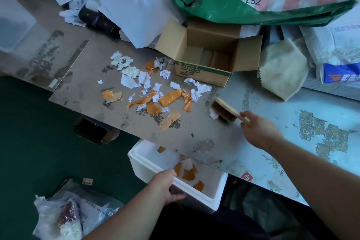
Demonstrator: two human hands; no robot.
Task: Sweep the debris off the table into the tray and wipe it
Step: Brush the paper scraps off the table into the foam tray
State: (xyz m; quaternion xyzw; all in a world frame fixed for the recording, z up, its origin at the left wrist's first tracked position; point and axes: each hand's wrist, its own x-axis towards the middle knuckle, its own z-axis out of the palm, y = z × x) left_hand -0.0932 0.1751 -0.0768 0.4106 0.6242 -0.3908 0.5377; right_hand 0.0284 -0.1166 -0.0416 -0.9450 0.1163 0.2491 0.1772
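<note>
You are holding the wooden-backed hand brush point(226, 110) by its handle, your right hand point(261, 132) clenched around it, bristles down on the grey worn surface point(93, 60) with one white scrap touching them. Your left hand point(167, 186) is gripping the near rim of the white foam tray point(218, 191), keeping it tucked under the surface's edge below the brush.

Step in hand: sweeping, judged from the spread. A few orange pieces are already lying in the tray; most of the debris, crumpled white paper scraps and orange tape strips point(153, 91), is sitting beyond and left of the brush grip, well apart from the tray. Wiping is not yet begun. A beige folded cloth point(282, 68) is lying beyond the right grip, untouched.

Next move, as a judgement: you are needing to reach the brush past the far scraps beside the open cardboard box point(210, 58) and draw them toward the tray's mouth.

Hard to read: the tray's far half is hidden under the surface; the brush handle's end is buried in your fist.
</note>
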